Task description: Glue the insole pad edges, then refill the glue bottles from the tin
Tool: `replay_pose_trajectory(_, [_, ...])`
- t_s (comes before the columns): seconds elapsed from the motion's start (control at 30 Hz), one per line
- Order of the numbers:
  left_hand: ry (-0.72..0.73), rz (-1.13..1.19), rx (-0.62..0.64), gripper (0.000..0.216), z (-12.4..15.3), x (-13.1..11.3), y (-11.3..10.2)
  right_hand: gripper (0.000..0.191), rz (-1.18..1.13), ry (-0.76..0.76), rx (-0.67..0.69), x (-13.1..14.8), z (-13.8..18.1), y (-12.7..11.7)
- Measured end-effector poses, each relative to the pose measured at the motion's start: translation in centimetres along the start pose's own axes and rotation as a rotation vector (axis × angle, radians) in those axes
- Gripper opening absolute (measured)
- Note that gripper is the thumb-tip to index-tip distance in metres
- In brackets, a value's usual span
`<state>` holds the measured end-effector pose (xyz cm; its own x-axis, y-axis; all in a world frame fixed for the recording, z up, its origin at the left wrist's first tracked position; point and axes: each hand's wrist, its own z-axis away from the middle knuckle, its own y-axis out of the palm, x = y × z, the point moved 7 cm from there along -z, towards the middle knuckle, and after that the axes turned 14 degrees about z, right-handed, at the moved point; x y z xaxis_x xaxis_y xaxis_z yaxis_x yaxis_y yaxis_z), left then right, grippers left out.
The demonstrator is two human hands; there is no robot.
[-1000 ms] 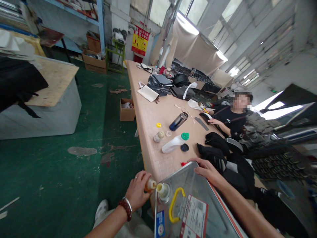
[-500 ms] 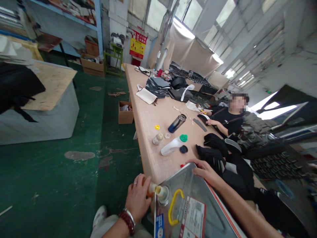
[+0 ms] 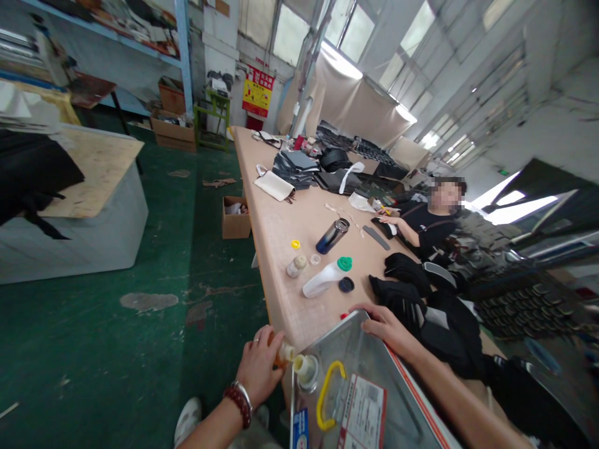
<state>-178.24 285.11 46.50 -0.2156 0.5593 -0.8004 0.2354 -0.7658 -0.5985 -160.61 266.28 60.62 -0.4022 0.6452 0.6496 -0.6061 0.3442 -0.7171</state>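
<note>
My left hand (image 3: 256,369) is wrapped round a small amber bottle (image 3: 282,354), tipped so that its mouth lies at the pale spout (image 3: 304,369) of a big rectangular metal can (image 3: 362,355). Whether liquid flows between them I cannot make out. The can leans at the table's near corner and has a yellow handle (image 3: 321,399) and a printed label (image 3: 364,415) on top. My right hand (image 3: 386,327) grips the can's far edge, fingers over the rim. Beyond it stand a white bottle with a green cap (image 3: 322,279) and a small jar (image 3: 296,267).
On the brown table (image 3: 299,212) are a dark flask (image 3: 332,236), a black cap (image 3: 346,284) and a yellow cap (image 3: 295,244). Black padded pieces (image 3: 412,305) pile up at right. A co-worker (image 3: 421,221) sits across, handling a dark piece. A cardboard box (image 3: 236,218) is on the floor.
The view has shifted slightly. Both my hands keep their grip, with the bottle still at the spout. The co-worker's hands and the dark piece have moved a little.
</note>
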Motion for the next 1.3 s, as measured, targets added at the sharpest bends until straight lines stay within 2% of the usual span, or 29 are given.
replay_pose_trajectory(0.27, [0.072,0.049,0.043,0.06,1.0,-0.1,-0.2,0.04,-0.006,0.001,0.013,0.2,-0.5,0.1])
replay_pose_trajectory(0.5, [0.041,0.088,0.148,0.059,2.5,0.0,-0.9,0.039,0.008,0.023,0.003,0.6,-0.3,-0.1])
replay_pose_trajectory(0.6, [-0.019,0.086,0.146,0.057,2.7,0.6,-1.0,0.039,0.0,0.027,-0.001,0.6,-0.2,-0.3])
replay_pose_trajectory(0.8, [-0.103,0.032,0.122,0.057,1.5,0.7,-0.4,0.039,0.011,0.035,0.003,0.6,-0.1,-0.3])
replay_pose_trajectory(0.93, [-0.026,0.06,0.101,0.052,-0.4,-0.8,-0.9,0.038,0.032,0.006,-0.004,0.9,-0.1,-0.3])
replay_pose_trajectory(1.03, [0.083,0.142,0.068,0.049,-2.8,-2.2,-3.4,0.036,0.043,-0.01,-0.001,1.1,0.0,-0.4])
replay_pose_trajectory(1.1, [0.158,0.213,0.04,0.049,-4.7,-3.1,-6.7,0.035,0.046,-0.017,-0.01,1.2,0.2,-0.6])
replay_pose_trajectory(1.2, [0.207,0.204,-0.068,0.053,-8.0,-3.5,-14.1,0.037,0.033,-0.03,-0.018,1.3,0.6,-0.9])
replay_pose_trajectory(1.3, [0.148,0.16,-0.222,0.067,-11.1,-2.5,-22.6,0.038,0.019,-0.036,-0.031,1.4,1.3,-1.3])
